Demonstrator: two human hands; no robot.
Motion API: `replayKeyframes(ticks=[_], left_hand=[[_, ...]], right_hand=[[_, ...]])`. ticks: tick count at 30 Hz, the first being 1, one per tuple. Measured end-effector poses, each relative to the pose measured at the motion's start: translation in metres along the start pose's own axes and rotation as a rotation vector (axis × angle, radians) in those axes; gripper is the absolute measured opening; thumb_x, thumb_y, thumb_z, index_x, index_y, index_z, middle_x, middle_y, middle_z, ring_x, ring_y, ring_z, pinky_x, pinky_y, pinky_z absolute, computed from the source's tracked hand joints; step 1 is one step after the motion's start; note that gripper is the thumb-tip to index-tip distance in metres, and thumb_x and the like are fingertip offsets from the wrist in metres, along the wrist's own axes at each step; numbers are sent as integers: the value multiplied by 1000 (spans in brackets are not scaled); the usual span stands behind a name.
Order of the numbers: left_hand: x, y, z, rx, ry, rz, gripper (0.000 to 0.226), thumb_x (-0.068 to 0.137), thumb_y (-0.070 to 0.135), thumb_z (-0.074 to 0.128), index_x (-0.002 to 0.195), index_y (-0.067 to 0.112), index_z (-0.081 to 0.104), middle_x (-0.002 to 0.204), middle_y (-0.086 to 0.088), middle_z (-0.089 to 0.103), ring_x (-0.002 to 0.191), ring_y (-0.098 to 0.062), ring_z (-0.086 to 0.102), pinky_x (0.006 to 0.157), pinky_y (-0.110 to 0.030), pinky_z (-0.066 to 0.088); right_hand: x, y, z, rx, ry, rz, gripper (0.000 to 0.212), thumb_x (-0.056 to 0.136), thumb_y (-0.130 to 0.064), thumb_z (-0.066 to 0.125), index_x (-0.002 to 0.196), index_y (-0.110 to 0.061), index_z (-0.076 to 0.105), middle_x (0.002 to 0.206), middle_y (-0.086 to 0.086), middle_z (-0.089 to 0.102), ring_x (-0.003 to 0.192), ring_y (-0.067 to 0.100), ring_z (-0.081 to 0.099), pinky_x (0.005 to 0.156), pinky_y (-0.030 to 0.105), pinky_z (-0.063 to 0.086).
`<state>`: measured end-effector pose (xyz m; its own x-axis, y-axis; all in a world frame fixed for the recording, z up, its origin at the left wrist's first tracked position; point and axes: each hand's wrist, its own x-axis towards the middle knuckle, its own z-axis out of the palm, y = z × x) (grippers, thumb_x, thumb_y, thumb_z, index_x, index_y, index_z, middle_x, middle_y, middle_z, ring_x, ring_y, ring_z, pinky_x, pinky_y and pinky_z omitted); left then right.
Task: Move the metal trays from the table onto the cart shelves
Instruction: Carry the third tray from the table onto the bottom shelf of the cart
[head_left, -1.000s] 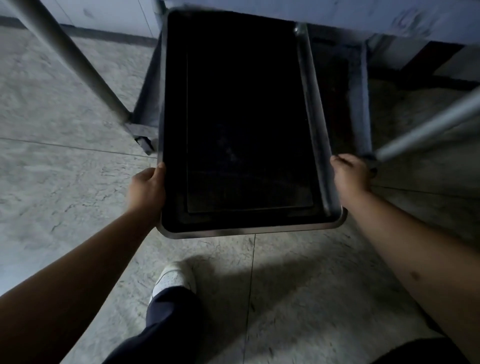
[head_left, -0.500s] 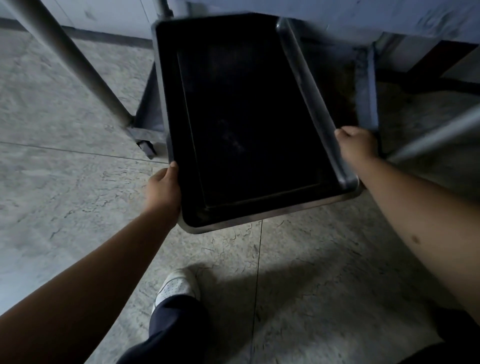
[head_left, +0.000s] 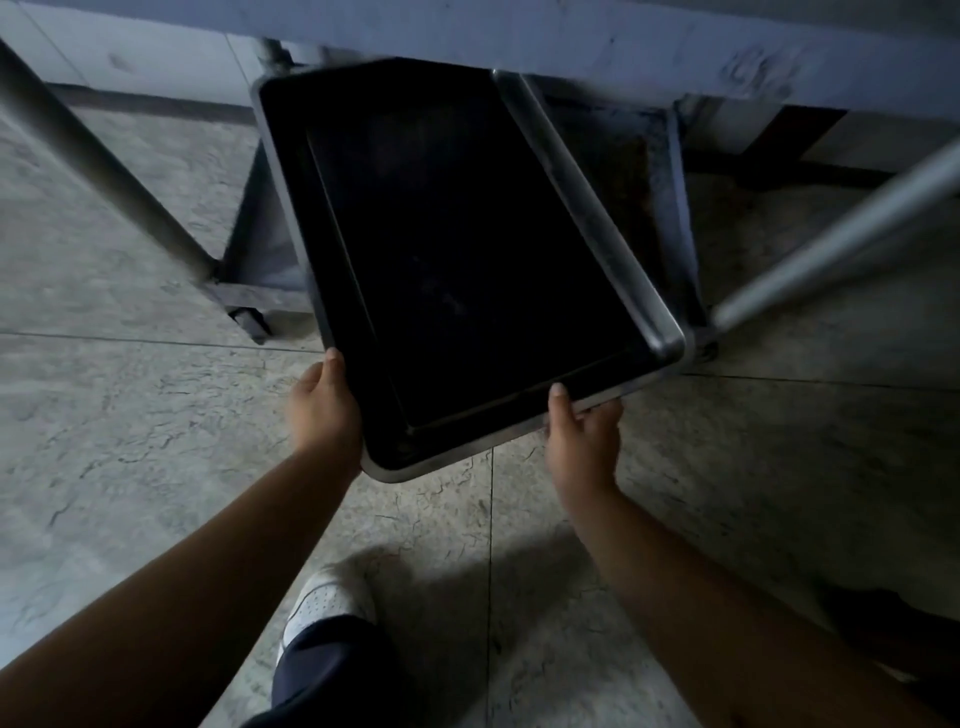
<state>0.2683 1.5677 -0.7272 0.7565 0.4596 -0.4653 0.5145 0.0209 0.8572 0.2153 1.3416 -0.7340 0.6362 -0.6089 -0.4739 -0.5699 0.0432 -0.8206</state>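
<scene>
Shoe (head_left: 332, 597): white, on the tiled floor (head_left: 130, 415) at the bottom of the view, with a dark trouser leg above it.
Left forearm: bare, reaching up from the lower left toward the tray.
Right forearm: bare, reaching up from the lower right toward the tray.
Left hand (head_left: 324, 410): its grip is closed on the tray's left long rim close to the near corner, thumb lying along the rim's top edge, fingers hidden under the tray.
Right hand (head_left: 582, 441): its grip pinches the tray's near short rim, thumb on top pointing inward, fingers curled beneath the lip.
Metal tray (head_left: 457, 260): rectangular, dark inside, with a brighter rolled rim. It is held between both hands and skewed, its near end swung toward the right and its far end toward the upper left. Its far end lies under the cart's pale upper edge; whether it rests on the lowest shelf cannot be told.
Cart lower shelf (head_left: 639, 171): dark metal, showing to the right of the tray, close to the floor.
Caster (head_left: 252, 325): small and dark, at the cart's left near corner, on the floor.
Cart legs (head_left: 98, 156): slanted grey tubes at left and right of the tray.
Upper edge of the cart (head_left: 623, 47): pale band across the top of the view.
</scene>
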Motion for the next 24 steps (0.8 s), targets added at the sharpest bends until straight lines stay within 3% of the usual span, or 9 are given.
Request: replayKeyframes(ticks=[3, 7, 11, 13, 16, 18, 21, 23, 24], left_hand=[[-5, -4, 8, -51, -18, -34, 36, 99, 43, 48, 96, 19, 74, 89, 0, 78, 90, -20, 74, 84, -42, 58], [-12, -10, 16, -91, -134, -58, 36, 103, 33, 45, 99, 9, 71, 94, -8, 77, 94, -27, 73, 75, -36, 60], [-29, -14, 24, -150, -399, -83, 45, 107, 27, 39, 111, -13, 58, 100, -30, 67, 90, -41, 64, 83, -52, 52], [-37, -15, 30, -156, -491, -75, 42, 108, 24, 37, 106, -14, 56, 86, -22, 62, 74, -33, 56, 74, -45, 48], [-40, -11, 38, -155, -576, -79, 32, 108, 21, 38, 100, -3, 59, 70, -9, 64, 59, -19, 56, 55, -28, 44], [-37, -6, 43, -158, -647, -102, 30, 107, 20, 41, 101, -1, 61, 78, -11, 71, 65, -21, 63, 55, -27, 45], [-35, 1, 58, -189, -708, -137, 26, 106, 23, 46, 104, 3, 63, 87, -15, 73, 74, -23, 69, 57, -28, 50], [-37, 3, 70, -230, -726, -154, 24, 105, 22, 47, 106, 5, 64, 89, -15, 74, 75, -25, 71, 57, -28, 51], [-38, 5, 77, -252, -737, -160, 23, 105, 21, 47, 106, 5, 64, 90, -15, 74, 76, -25, 72, 56, -27, 52]], right_hand=[[8, -9, 15, 52, 37, 91, 49, 100, -27, 51, 136, -5, 29, 114, 11, 52, 96, 28, 62, 80, 45, 59], [35, -6, -3, 113, 14, 86, 38, 101, -28, 49, 130, -9, 36, 111, 4, 52, 88, 17, 60, 55, 29, 56], [74, -11, -27, -23, 133, -26, 34, 97, -35, 53, 114, -7, 53, 109, 16, 65, 93, 30, 66, 81, 45, 57], [93, -19, -34, -44, 136, -94, 25, 94, -40, 56, 101, -15, 57, 102, 14, 69, 89, 30, 67, 77, 43, 57], [123, -35, -37, -110, 79, -125, 29, 89, -50, 57, 86, -21, 54, 86, 3, 66, 74, 25, 65, 53, 30, 49], [143, -50, -36, -94, 54, -84, 33, 86, -55, 60, 93, -23, 54, 91, 0, 64, 83, 27, 66, 57, 34, 53], [146, -59, -40, -91, 47, -117, 46, 83, -60, 59, 104, -19, 58, 102, 5, 67, 92, 27, 67, 80, 50, 58], [113, -47, -44, -133, -28, -180, 56, 85, -63, 53, 121, -21, 54, 112, 3, 65, 97, 18, 65, 83, 43, 57], [90, -34, -47, -126, -79, -215, 54, 86, -63, 51, 124, -25, 52, 110, -1, 66, 93, 10, 66, 76, 35, 58]])
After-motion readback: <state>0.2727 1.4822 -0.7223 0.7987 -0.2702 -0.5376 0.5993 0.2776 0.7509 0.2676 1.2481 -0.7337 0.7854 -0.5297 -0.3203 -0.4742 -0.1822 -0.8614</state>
